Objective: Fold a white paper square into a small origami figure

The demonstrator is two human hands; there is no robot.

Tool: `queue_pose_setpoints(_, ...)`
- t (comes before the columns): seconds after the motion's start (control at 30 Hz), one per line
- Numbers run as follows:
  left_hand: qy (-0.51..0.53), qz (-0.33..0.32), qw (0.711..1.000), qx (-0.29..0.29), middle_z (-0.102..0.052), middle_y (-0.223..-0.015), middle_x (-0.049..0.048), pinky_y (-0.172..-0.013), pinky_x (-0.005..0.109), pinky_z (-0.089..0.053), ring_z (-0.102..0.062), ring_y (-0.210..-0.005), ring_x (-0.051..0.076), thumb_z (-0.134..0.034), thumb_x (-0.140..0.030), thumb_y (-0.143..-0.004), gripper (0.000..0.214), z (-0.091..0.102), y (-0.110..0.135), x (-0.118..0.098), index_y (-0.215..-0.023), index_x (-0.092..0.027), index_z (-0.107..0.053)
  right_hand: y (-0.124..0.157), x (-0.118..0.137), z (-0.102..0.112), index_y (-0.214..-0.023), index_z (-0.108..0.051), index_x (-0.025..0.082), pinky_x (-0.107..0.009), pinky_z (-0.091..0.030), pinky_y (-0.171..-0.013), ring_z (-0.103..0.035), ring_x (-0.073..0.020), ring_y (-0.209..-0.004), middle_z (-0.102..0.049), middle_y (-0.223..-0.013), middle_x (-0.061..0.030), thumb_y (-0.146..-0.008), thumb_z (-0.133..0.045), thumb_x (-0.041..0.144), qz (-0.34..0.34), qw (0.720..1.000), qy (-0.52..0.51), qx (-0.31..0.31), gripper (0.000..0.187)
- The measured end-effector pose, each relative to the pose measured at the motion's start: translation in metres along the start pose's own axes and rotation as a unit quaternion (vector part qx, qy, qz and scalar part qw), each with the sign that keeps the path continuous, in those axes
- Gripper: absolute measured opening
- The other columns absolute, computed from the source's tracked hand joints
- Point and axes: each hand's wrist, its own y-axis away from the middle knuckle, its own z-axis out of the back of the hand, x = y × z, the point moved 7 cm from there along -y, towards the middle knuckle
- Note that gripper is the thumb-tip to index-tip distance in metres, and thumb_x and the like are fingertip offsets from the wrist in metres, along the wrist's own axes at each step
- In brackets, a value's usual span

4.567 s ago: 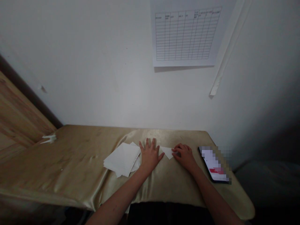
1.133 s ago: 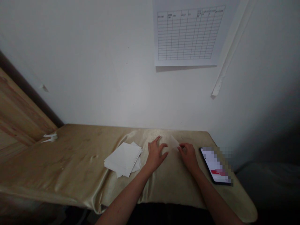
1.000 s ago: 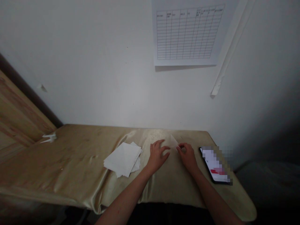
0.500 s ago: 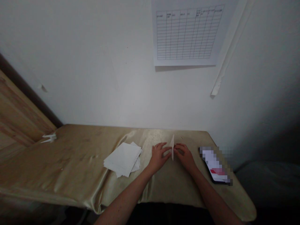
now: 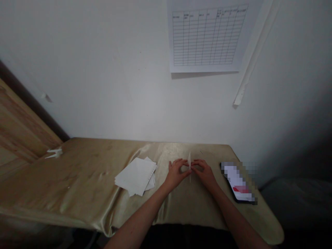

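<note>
A small folded white paper point(image 5: 189, 162) stands on edge between my two hands, seen almost edge-on as a thin upright sliver. My left hand point(image 5: 176, 173) pinches it from the left and my right hand point(image 5: 204, 172) pinches it from the right. Both hands rest low on the gold satin cloth point(image 5: 85, 180) that covers the table, right of its middle. A loose stack of white sheets point(image 5: 136, 175) lies just left of my left hand.
A phone point(image 5: 238, 182) with a lit screen lies to the right of my right hand, near the table's right edge. A small folded white paper piece point(image 5: 54, 153) sits at the far left. A gridded chart point(image 5: 207, 36) hangs on the wall behind.
Earlier the paper lay flat under my fingers. Both hands have closed in on it and brought its sides up together, so it now stands thin and upright between them.
</note>
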Motion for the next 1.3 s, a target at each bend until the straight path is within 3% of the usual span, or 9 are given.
queue_pose_setpoints(0.73, -0.011, 0.007, 1.000, 0.023, -0.065, -0.131, 0.0028, -0.117, 0.065, -0.005, -0.049, -0.132, 0.027, -0.070, -0.038, -0.083, 0.033, -0.005, -0.001, 0.010, -0.115, -0.031, -0.065, 0.000, -0.001, 0.000, -0.091, -0.075, 0.027, -0.046, -0.044, -0.103, -0.061, -0.0257, -0.109, -0.068, -0.110, -0.0073, -0.079, -0.067, 0.048, 0.009, 1.000, 0.029, -0.005, 0.025)
queue_pose_setpoints(1.13, -0.019, 0.001, 0.999, 0.029, -0.065, -0.131, 0.0045, -0.118, 0.064, -0.010, -0.054, -0.128, 0.027, -0.070, -0.035, -0.083, 0.043, 0.000, -0.002, 0.010, -0.124, -0.030, -0.062, 0.000, 0.007, 0.003, -0.094, -0.073, 0.026, -0.047, -0.045, -0.101, -0.062, -0.0259, -0.106, -0.070, -0.105, -0.0066, -0.078, -0.067, 0.045, 0.013, 0.999, 0.028, -0.008, 0.025)
queue_pose_setpoints(1.3, -0.002, -0.007, 0.999, 0.045, -0.064, -0.134, 0.0042, -0.118, 0.059, -0.019, -0.054, -0.129, 0.027, -0.071, -0.032, -0.081, 0.046, 0.006, -0.004, 0.012, -0.126, -0.030, -0.062, 0.000, 0.011, 0.005, -0.102, -0.071, 0.026, -0.048, -0.044, -0.102, -0.062, -0.0262, -0.108, -0.071, -0.107, -0.0062, -0.078, -0.067, 0.042, 0.015, 1.000, 0.018, -0.007, 0.029)
